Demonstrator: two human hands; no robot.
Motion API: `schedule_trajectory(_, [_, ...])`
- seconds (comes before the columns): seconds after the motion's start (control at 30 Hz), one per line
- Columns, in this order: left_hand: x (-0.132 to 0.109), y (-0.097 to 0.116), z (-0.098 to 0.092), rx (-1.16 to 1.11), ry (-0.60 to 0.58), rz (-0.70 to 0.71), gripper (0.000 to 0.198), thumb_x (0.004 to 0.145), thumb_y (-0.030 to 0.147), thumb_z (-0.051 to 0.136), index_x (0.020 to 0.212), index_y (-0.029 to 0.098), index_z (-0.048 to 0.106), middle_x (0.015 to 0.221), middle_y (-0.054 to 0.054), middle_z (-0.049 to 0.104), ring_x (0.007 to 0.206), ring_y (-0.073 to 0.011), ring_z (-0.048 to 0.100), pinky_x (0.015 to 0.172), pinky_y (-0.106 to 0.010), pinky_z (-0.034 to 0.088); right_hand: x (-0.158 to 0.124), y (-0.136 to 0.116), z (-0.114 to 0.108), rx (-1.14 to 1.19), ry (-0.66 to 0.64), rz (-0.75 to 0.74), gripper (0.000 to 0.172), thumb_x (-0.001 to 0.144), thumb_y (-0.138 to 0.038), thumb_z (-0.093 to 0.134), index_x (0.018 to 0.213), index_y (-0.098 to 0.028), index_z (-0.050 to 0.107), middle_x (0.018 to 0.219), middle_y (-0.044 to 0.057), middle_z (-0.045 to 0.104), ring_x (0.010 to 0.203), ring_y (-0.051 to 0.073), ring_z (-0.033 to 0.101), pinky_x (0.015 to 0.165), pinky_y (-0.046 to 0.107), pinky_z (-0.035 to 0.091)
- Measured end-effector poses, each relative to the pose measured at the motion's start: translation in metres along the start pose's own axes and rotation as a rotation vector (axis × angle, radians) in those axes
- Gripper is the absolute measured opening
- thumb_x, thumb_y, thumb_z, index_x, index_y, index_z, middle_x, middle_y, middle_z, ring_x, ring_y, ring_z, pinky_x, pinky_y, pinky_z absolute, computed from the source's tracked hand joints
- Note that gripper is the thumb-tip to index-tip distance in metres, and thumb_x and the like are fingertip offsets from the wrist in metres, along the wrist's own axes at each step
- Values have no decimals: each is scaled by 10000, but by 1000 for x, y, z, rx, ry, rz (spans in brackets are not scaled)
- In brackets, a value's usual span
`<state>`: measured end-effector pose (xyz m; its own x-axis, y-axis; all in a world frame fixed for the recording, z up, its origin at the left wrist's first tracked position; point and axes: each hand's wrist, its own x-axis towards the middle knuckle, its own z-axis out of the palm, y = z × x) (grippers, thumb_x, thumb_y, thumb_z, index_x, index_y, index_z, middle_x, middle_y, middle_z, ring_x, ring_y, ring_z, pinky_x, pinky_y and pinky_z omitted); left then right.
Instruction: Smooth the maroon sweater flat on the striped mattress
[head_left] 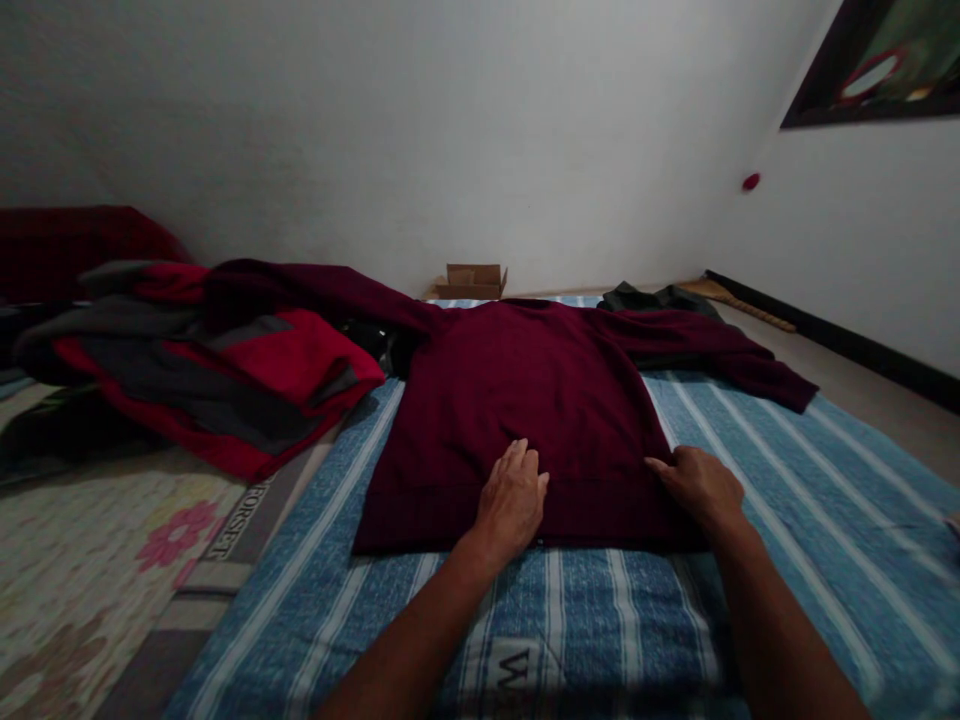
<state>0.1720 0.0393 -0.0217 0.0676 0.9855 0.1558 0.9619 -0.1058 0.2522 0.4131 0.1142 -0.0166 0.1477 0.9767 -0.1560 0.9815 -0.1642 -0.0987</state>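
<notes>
A maroon long-sleeved sweater [525, 390] lies spread out with its hem towards me and its sleeves out to both sides. My left hand [514, 498] rests on the lower middle of it, fingers laid on the cloth and pointing away from me. At the lower right side edge, my right hand [701, 487] is closed, with thumb and fingers gripping the fabric there. The left sleeve reaches over a heap of clothes, and the right sleeve lies across a dark garment.
Beneath the sweater is a blue striped bed sheet [330, 600]. A red and grey jacket [277, 380] lies heaped at left, beside a flowered cover [112, 560]. A small cardboard box [471, 284] stands by the wall. A dark green garment [660, 298] is at back right.
</notes>
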Motion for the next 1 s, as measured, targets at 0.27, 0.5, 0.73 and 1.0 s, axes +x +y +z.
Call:
schedule_trajectory(0.27, [-8,-2,19,107,-97,-21,536,925,411,303,1357,98,357,1470,-156,273,1367,-260,197,1092,-435,222,3,20,13,8,71,33,335,857,-380,384,889,-190,659,899,137,669,861,276,632,618,322,440])
schedule_trajectory(0.5, [-7,2,19,142,-128,-44,644,898,502,307,1379,75,337,1482,-170,226,1376,-278,151,1093,-449,182,-13,2,1,-17,210,55,332,879,-396,377,990,-182,607,932,126,640,867,274,611,628,337,426])
schedule_trajectory(0.73, [-6,0,23,148,-86,-33,651,893,504,320,1410,109,282,1479,-166,238,1376,-286,148,1077,-472,198,-5,-22,-4,-143,263,-68,322,857,-393,453,917,-137,639,973,148,602,942,285,563,725,358,422])
schedule_trajectory(1.0, [-7,-1,24,141,-45,-6,612,884,506,352,1411,201,293,1472,-146,274,1363,-285,200,1066,-472,200,3,-15,9,-103,185,22,335,862,-282,392,973,-99,650,1019,178,601,931,283,591,726,372,454])
